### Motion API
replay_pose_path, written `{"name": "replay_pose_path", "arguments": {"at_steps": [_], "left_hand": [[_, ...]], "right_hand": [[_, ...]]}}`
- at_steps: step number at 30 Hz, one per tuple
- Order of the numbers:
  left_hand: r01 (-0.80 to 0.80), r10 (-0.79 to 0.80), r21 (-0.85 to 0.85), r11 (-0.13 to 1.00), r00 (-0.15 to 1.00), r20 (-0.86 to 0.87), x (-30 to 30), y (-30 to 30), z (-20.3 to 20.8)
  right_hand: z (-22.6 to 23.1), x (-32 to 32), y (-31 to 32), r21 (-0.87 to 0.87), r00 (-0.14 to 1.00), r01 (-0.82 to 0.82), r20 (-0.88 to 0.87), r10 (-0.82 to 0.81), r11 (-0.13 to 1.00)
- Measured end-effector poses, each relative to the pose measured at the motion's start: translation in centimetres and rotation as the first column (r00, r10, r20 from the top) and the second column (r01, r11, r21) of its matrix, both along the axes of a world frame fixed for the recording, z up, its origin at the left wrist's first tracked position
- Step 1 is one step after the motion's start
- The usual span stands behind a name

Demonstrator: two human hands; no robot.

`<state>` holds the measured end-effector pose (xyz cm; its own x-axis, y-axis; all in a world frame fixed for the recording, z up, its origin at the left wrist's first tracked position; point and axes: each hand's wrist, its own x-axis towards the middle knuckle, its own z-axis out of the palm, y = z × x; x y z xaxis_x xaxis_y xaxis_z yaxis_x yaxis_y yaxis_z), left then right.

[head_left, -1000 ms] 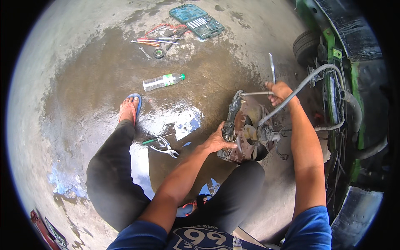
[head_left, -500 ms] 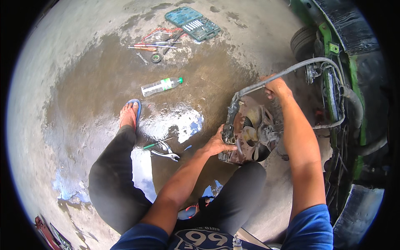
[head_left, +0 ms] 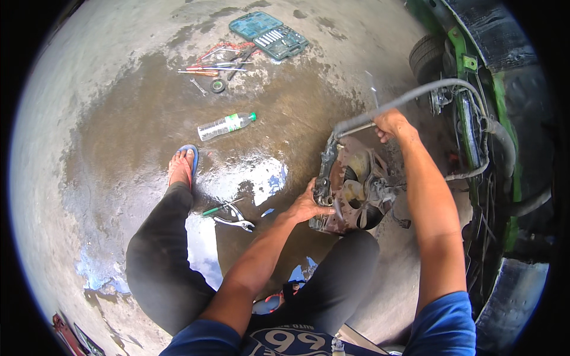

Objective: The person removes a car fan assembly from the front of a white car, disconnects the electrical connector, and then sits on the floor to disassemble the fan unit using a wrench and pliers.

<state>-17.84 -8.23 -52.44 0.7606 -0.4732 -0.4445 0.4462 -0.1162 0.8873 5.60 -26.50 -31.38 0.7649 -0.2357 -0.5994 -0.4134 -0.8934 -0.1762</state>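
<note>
A dirty radiator (head_left: 323, 184) with a fan and its shroud (head_left: 356, 172) stands on the wet floor in front of my right knee. My left hand (head_left: 306, 204) is wrapped round its near-left end, beside the round filler neck, thumb laid across. A grey rubber hose (head_left: 409, 95) joins the radiator's far corner and curves right toward the vehicle. Just under that hose, my right hand (head_left: 392, 124) is closed round a thin metal-shafted tool (head_left: 359, 129), whose tip points at the hose joint. The tool's handle is mostly hidden in my fist, so its exact kind is unclear.
The green vehicle frame (head_left: 504, 118) with a tyre (head_left: 426, 56) fills the right side. A bottle (head_left: 227, 126), pliers (head_left: 237, 222), a green-handled screwdriver (head_left: 221, 207), a tape roll (head_left: 218, 85), a wrench (head_left: 199, 87) and a socket set case (head_left: 270, 35) lie on the floor.
My right hand has shifted slightly, and more of the tool's shaft shows below the hose. A thin bright streak now appears above the hose. My left hand stays on the radiator.
</note>
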Motion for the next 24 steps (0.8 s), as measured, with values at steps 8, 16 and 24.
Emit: {"name": "replay_pose_path", "arguments": {"at_steps": [8,16,24], "left_hand": [[-0.013,0.015,-0.059,0.998,0.999,0.041,0.9,0.0,-0.5],[0.009,-0.008,-0.036,0.999,1.000,0.025,0.6,0.3,-0.5],[-0.005,0.007,-0.061,0.998,0.999,0.035,0.6,0.2,-0.2]], "right_hand": [[0.7,-1.4,-1.4,-0.185,0.865,-0.432,0.195,0.463,0.883],[1.1,-0.8,-2.5,-0.035,0.721,-0.671,0.202,0.662,0.741],[1.4,-1.1,-0.6,0.229,0.986,0.163,0.006,-0.169,0.960]]}}
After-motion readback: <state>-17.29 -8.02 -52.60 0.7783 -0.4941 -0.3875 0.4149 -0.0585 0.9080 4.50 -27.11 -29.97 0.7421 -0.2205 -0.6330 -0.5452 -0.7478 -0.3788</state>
